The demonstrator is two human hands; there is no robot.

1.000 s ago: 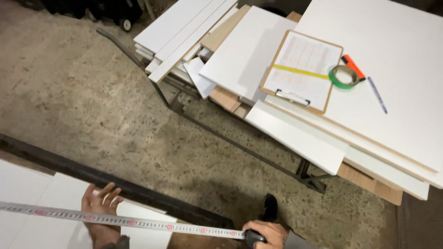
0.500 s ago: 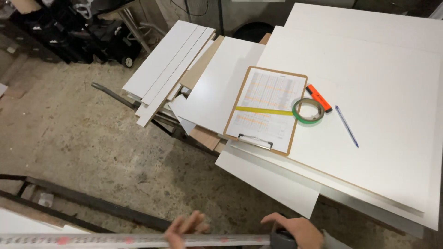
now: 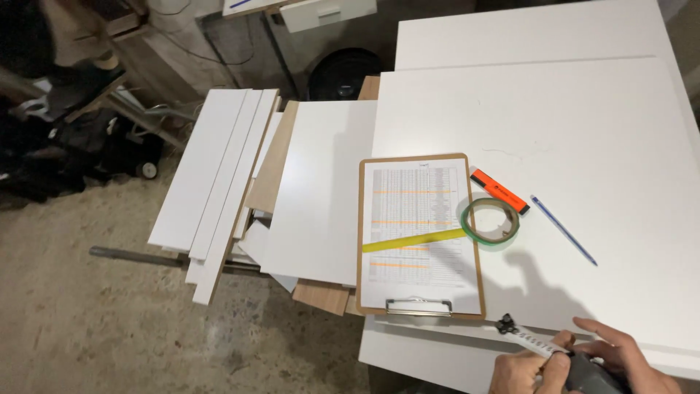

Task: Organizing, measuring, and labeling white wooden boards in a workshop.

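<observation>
1. Head view, hands: both hands are showing at the bottom right edge of the frame. The left hand (image 3: 521, 371) and the right hand (image 3: 625, 359) are together gripping a grey tape measure case (image 3: 589, 376); the grip of each hand is closing around the case, with the left thumb and fingers pinching near the point where the blade is leaving the housing.
2. Head view, tape: a short length of tape blade (image 3: 531, 338) is extending up and to the left from the case, and its dark end hook (image 3: 504, 323) is sitting at the near edge of the large white panel (image 3: 539, 124), which is lying on the table.
3. Head view, items on the panel: a wooden clipboard (image 3: 419, 233) carrying a printed sheet is lying near the panel's left edge, clip end toward the person. A yellow strip (image 3: 412, 241) is lying across the sheet, and its right end is reaching a green tape roll (image 3: 490, 222). An orange highlighter (image 3: 499, 191) is lying just beside the roll, and a blue pen (image 3: 563, 230) is lying further right, apart from both.
4. Head view, surroundings: a stack of white boards (image 3: 219, 175) is resting to the left, overhanging the concrete floor (image 3: 95, 321).
</observation>
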